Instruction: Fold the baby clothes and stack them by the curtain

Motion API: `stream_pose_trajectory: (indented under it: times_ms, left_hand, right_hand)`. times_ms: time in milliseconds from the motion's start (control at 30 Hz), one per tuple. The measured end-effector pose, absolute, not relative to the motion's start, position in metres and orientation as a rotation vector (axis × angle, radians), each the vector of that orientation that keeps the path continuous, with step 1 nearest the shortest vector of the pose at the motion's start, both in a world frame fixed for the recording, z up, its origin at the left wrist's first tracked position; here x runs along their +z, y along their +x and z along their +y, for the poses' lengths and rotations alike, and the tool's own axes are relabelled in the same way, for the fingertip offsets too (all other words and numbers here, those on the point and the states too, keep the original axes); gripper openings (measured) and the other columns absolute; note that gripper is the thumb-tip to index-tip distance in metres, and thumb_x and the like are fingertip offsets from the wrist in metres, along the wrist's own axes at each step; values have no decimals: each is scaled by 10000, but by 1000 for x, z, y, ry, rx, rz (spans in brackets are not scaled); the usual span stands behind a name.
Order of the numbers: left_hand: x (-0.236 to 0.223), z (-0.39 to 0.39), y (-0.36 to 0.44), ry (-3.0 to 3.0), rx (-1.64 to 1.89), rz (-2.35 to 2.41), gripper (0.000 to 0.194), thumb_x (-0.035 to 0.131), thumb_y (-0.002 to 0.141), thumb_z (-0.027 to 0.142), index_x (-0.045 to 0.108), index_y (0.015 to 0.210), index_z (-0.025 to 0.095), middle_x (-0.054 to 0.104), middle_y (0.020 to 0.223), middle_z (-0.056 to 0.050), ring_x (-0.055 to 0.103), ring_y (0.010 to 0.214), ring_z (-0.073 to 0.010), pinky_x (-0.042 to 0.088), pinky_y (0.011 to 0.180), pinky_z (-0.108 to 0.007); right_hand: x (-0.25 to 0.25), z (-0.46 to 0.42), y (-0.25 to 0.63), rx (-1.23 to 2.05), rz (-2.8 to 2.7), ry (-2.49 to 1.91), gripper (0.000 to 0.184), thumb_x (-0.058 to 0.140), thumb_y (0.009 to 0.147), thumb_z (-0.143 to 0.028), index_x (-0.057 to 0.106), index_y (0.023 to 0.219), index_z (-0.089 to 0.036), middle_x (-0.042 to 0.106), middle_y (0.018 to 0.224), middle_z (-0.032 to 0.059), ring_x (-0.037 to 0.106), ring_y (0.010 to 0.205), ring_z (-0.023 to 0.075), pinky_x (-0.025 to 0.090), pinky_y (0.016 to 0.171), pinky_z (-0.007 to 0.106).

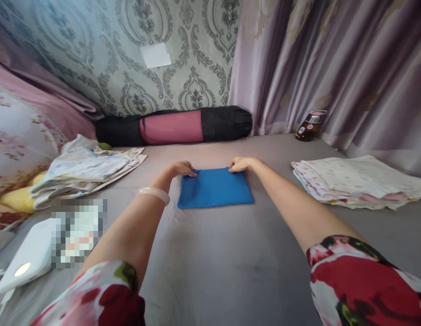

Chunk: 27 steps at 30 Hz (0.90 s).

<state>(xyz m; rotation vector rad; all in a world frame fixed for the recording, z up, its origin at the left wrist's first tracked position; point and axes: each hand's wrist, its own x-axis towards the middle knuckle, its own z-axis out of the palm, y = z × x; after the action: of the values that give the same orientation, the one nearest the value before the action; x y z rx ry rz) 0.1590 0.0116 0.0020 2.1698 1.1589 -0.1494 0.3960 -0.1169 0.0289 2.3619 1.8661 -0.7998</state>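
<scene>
A blue cloth (215, 189), folded into a flat rectangle, lies on the grey bed sheet (210, 253) in the middle of the view. My left hand (185, 169) pinches its far left corner between thumb and fingers. At the far right corner, my right hand (241, 164) grips the same edge in a similar pinch. Both arms reach forward, and a pale bangle (153, 195) circles my left wrist. The undersides of the held corners are hidden.
Folded cloths lie in a stack at the left (91, 167) and another stack at the right (360, 179). A rolled mat (172, 127) in a black bag rests along the wall. A bottle (308, 127) stands by the curtain; a white power bank (33, 253) lies at lower left.
</scene>
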Motion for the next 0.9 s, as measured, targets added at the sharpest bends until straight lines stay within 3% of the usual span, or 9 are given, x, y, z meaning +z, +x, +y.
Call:
stream_pose_trajectory:
  times_ms: [267,433,633,767,900]
  left_hand:
    - [30,1,139,2271,58,945,364,695,543,370,615,854,197,647,816,-7,564,732,-159,415,619,-236]
    - [64,-10,130,2239,133,831,389,709,564,353,654,921,210,702,896,-22,621,806,-174,463,699,-252]
    - [109,-25,118,2259,275,778,346,714,608,357,698,909,187,719,934,-36,640,886,-193,475,790,-277]
    - [124,-31,116,2221,457,701,335,689,630,310,680,929,159,703,901,-42,627,855,-182,480,801,-309]
    - [117,-38,118,2325,689,693,282,609,638,227,657,899,133,669,843,-22,599,797,-160,475,774,-296]
  right_hand:
    - [52,-138,394,-798,2045,2409,254,658,714,-164,683,967,-170,697,902,25,628,814,161,451,656,221]
    - [75,-148,405,-867,2215,2419,277,695,746,-220,716,1017,-169,723,1024,54,654,919,173,497,803,240]
    - [111,-162,421,-981,2440,2377,251,673,779,-333,732,961,-171,733,941,51,657,882,189,515,788,281]
    - [133,-173,415,-786,2561,2440,265,659,767,-252,694,1011,-156,719,939,51,645,869,183,503,781,278]
    - [126,-179,403,-311,2642,2464,240,567,758,-121,658,978,-151,688,960,50,610,882,175,465,777,267]
